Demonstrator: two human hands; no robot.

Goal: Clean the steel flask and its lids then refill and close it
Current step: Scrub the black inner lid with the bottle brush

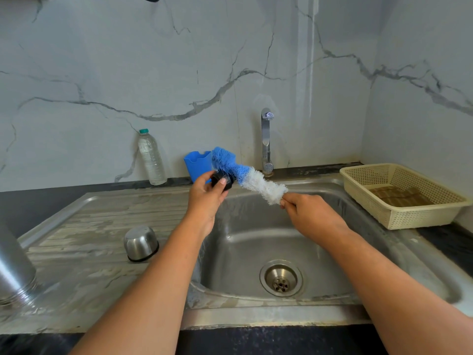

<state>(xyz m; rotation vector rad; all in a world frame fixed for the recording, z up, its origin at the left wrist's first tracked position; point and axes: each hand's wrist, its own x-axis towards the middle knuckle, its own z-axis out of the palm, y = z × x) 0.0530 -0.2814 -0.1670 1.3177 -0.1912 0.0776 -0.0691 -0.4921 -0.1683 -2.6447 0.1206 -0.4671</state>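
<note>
The person is standing at the steel sink (256,226) and is holding a small round black plastic lid (228,178) in the left hand (204,198). The left grip is closed around this lid, thumb on top and fingers under it. The lid is being held up over the sink bowl, likely so drips are falling in there and not on the dark counter (38,201). The right hand (307,213) is pinching the thin end of a long fluffy blue and white bottle brush (245,175), so that grip is closed on the brush. The blue end is touching the black lid, probably so the soft hairs are rubbing it clean. The tall shiny steel flask (15,267) is sitting at the far left on the ribbed draining side (89,226), partly out of view. Its screw neck is pointing down, maybe so water is running out. The round steel cup lid (141,242) is sitting mouth down near it, not touching it. No water is showing at the silver tap (266,139). A clear plastic water bottle (151,160) is standing by the wall, maybe waiting for the refill. The flask is open and unfilled, so much of the job is waiting.
</note>
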